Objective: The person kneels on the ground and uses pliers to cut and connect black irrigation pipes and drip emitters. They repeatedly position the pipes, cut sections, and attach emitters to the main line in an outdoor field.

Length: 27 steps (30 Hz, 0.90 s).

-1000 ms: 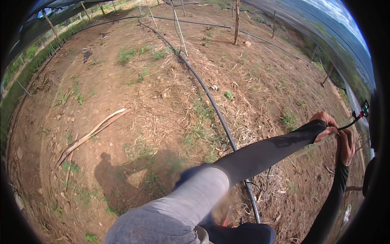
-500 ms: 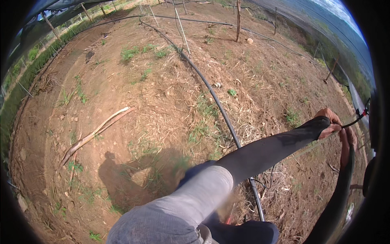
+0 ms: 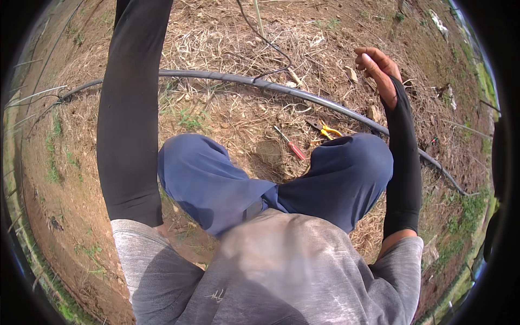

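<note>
Head | grey shirt (image 3: 330,265): pale mark (image 3: 216,296), possibly lettering | right hand (image 3: 383,70) half-curled

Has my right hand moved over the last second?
Yes, toward the thick black pipe: your right hand now appears much nearer it, still on its far side. The camera turned too, so exact travel is unclear.

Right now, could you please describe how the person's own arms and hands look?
Both forearms wear smooth, close-fitting black arm sleeves, below the short sleeves of a grey T-shirt. The right one reaches past the wrist onto the right hand, which has no glove, so its fingers are uncovered. The left hand lies outside the picture.
</note>
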Motion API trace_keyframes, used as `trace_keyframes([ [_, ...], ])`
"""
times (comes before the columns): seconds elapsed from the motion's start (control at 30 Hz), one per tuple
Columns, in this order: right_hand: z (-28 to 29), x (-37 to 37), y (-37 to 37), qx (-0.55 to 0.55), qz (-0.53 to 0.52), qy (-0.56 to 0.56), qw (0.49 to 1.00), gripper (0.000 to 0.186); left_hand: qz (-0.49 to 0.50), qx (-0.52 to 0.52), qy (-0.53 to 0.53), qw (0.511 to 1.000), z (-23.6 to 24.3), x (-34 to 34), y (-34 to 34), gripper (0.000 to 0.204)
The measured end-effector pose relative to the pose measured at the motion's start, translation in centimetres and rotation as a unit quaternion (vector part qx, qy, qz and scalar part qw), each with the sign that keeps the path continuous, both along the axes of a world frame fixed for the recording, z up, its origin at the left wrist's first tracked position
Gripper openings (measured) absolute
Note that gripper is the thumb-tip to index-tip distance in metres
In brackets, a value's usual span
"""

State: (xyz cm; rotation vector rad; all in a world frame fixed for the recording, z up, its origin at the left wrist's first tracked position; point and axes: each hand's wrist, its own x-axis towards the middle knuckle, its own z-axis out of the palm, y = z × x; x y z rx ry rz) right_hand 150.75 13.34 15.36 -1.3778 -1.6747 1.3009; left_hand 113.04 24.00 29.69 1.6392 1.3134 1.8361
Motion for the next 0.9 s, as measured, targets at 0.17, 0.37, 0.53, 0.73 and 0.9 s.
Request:
trace_keyframes([
  [0.17,-17.2,8.8,-18.5,-0.102,-0.260,-0.072,0.957,0.029,-0.251,-0.277,0.178,0.911,-7.9,5.4,-7.5,0.025],
  [0.37,-18.1,6.8,-28.0,-0.235,-0.316,-0.188,0.900,0.023,-0.502,-0.365,0.593,0.513,-21.5,12.3,-14.6,0.027],
  [0.53,-19.6,9.7,-27.6,-0.056,-0.425,-0.257,0.866,0.019,-0.551,-0.283,0.565,0.545,-32.6,16.9,-22.6,0.030],
  [0.73,-21.6,17.4,-23.7,-0.009,-0.369,-0.449,0.814,0.047,-0.478,-0.105,0.574,0.657,-37.7,16.9,-28.3,0.013],
  [0.9,-22.1,18.2,-21.8,-0.018,-0.273,-0.507,0.817,0.045,-0.516,-0.208,0.530,0.639,-35.6,17.1,-27.2,0.019],
])
